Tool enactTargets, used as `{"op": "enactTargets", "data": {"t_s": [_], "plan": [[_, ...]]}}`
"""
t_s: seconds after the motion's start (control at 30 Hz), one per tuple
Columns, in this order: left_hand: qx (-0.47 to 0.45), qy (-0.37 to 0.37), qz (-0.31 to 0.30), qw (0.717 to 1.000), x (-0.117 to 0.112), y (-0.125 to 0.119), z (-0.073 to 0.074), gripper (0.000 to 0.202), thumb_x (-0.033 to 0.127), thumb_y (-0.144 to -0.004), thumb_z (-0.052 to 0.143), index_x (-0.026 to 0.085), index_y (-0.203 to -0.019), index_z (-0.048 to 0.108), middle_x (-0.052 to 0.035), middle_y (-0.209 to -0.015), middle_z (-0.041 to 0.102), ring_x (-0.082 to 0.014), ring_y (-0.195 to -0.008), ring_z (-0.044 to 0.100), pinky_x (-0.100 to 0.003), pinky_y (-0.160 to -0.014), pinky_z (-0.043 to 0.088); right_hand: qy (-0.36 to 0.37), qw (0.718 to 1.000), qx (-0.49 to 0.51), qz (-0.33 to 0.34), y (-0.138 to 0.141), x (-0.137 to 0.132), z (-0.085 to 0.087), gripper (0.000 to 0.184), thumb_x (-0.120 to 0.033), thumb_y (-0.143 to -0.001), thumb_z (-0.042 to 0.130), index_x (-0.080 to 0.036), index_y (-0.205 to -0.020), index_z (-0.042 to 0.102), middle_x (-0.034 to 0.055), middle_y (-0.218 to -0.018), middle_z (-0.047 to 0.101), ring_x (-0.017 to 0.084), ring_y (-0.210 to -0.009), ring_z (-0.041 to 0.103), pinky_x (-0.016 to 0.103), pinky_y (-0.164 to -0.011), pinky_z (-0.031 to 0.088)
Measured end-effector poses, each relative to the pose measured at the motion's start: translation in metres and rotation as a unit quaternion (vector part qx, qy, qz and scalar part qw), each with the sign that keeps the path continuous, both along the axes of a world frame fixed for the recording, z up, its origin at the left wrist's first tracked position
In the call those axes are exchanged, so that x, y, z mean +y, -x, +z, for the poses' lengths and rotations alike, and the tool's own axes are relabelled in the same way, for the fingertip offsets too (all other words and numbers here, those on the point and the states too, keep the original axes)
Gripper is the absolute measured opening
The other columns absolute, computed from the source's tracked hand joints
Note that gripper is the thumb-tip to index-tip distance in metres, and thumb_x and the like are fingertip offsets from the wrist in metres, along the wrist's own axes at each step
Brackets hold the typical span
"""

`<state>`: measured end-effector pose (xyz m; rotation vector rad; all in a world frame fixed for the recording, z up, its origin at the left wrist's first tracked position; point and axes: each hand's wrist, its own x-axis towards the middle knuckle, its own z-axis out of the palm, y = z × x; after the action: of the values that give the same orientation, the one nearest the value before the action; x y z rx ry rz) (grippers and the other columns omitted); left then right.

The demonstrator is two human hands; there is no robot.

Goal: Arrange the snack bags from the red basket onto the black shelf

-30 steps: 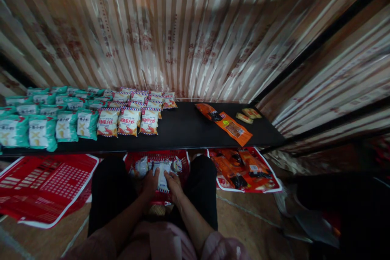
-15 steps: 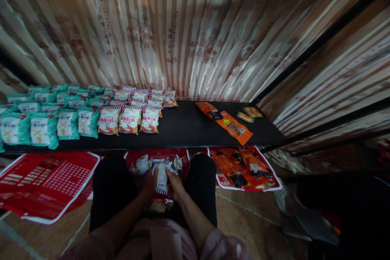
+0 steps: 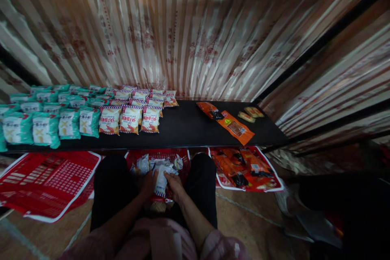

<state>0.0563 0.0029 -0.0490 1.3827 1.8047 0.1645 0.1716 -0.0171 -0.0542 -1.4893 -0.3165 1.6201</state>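
Note:
Between my knees, a white snack bag (image 3: pixel 161 181) with a blue-and-red striped edge is held over a red basket (image 3: pixel 157 153). My left hand (image 3: pixel 148 183) is closed on its left side, and my right hand (image 3: pixel 174 183) grips its right side with the thumb on top. Below it in the basket lie several more snack bags (image 3: pixel 142 164) of the same look. On the black bench ahead stand rows of white-and-orange snack bags (image 3: pixel 131 119) with striped edges, beside rows of teal snack bags (image 3: pixel 69 124).
An orange packet (image 3: pixel 234 126) and small yellow packs (image 3: pixel 251 112) lie on the right of the bench (image 3: pixel 179 126). A red basket (image 3: pixel 65 178) is at the left; another, rimmed white, holds orange packets (image 3: pixel 243 166) at the right. A striped curtain (image 3: pixel 176 28) hangs behind.
The white snack bag has turned slightly and tilted between my hands, its lower end shifting a little left. My right hand has moved slightly. The bench goods stay in place.

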Motion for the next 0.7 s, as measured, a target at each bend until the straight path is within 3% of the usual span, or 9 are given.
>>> {"op": "enactTargets", "data": {"t_s": [0.2, 0.33, 0.43, 0.53, 0.7], "plan": [[0.033, -0.044, -0.024, 0.998, -0.002, -0.002, 0.003, 0.038, 0.033, -0.093, 0.025, 0.015, -0.093, 0.058, -0.0095, -0.092, 0.068, -0.0163, -0.082, 0.063, -0.025, -0.072, 0.044, -0.004, 0.999, -0.030, -0.010, -0.002, -0.001, -0.011, 0.035, -0.046, -0.054, 0.072, -0.017, -0.061, 0.055, -0.0024, -0.048, 0.056, 0.010, -0.042, 0.049, 0.023, -0.045, 0.039], [0.065, -0.114, -0.024, 0.991, -0.002, -0.003, 0.006, 0.030, 0.031, -0.090, 0.034, 0.014, -0.099, 0.057, -0.0119, -0.105, 0.062, -0.0202, -0.099, 0.057, -0.032, -0.087, 0.041, -0.009, 0.999, -0.050, -0.017, -0.001, -0.002, -0.014, 0.035, -0.046, -0.052, 0.073, -0.017, -0.060, 0.054, -0.0027, -0.048, 0.055, 0.009, -0.042, 0.048, 0.022, -0.044, 0.038], [0.076, -0.212, -0.044, 0.973, -0.001, -0.004, 0.005, 0.024, 0.024, -0.086, 0.040, 0.015, -0.096, 0.059, -0.0114, -0.102, 0.060, -0.0218, -0.100, 0.054, -0.036, -0.092, 0.040, -0.014, 0.998, -0.062, -0.026, 0.000, -0.001, -0.014, 0.036, -0.045, -0.050, 0.073, -0.018, -0.057, 0.051, -0.0045, -0.045, 0.051, 0.009, -0.041, 0.046, 0.022, -0.043, 0.036], [0.056, -0.307, -0.078, 0.947, 0.000, -0.005, 0.000, 0.023, 0.017, -0.084, 0.039, 0.016, -0.089, 0.062, -0.0086, -0.090, 0.062, -0.0202, -0.089, 0.056, -0.035, -0.085, 0.045, -0.024, 0.997, -0.063, -0.037, 0.001, -0.001, -0.012, 0.037, -0.046, -0.049, 0.073, -0.019, -0.057, 0.048, -0.0053, -0.045, 0.050, 0.009, -0.042, 0.047, 0.023, -0.045, 0.038], [0.036, -0.340, -0.102, 0.934, -0.004, -0.008, -0.006, 0.028, 0.013, -0.084, 0.035, 0.017, -0.093, 0.061, -0.0071, -0.091, 0.062, -0.0190, -0.089, 0.056, -0.035, -0.085, 0.047, -0.037, 0.996, -0.067, -0.052, -0.001, 0.000, -0.007, 0.038, -0.048, -0.048, 0.072, -0.019, -0.059, 0.050, -0.0057, -0.045, 0.049, 0.009, -0.042, 0.045, 0.024, -0.046, 0.038]]}}
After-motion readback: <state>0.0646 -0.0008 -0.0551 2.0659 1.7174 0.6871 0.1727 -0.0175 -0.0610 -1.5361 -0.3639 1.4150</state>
